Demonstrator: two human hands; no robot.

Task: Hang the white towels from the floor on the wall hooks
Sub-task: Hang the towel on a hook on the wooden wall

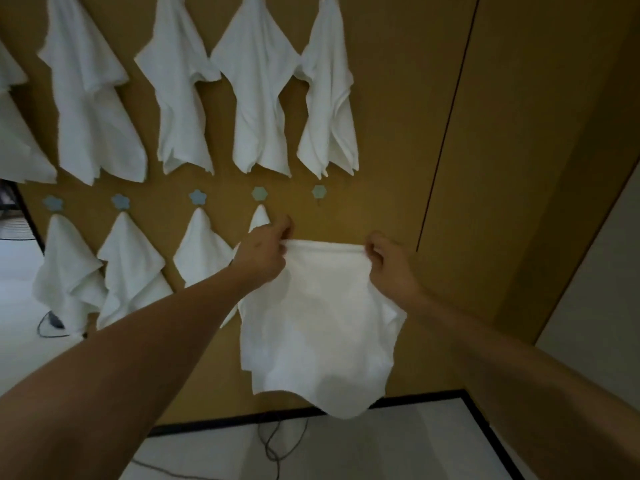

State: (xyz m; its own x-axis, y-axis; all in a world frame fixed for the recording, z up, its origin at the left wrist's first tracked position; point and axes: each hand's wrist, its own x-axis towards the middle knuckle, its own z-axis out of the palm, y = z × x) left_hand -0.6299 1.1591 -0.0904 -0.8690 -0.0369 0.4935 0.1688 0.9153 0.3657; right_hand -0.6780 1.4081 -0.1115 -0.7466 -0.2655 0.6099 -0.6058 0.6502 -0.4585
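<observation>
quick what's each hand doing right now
Left hand: pinching the top left corner of the towel.
Right hand: pinching the towel's top right corner.

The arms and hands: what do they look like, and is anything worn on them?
Both arms are bare as far as the view shows: no sleeves, gloves, watch or rings visible. The left hand and right hand show no markings.

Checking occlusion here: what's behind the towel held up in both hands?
Behind the held towel lie the brown wall and black baseboard. It covers part of the fourth lower-row hung towel; anything else behind is hidden.
</observation>
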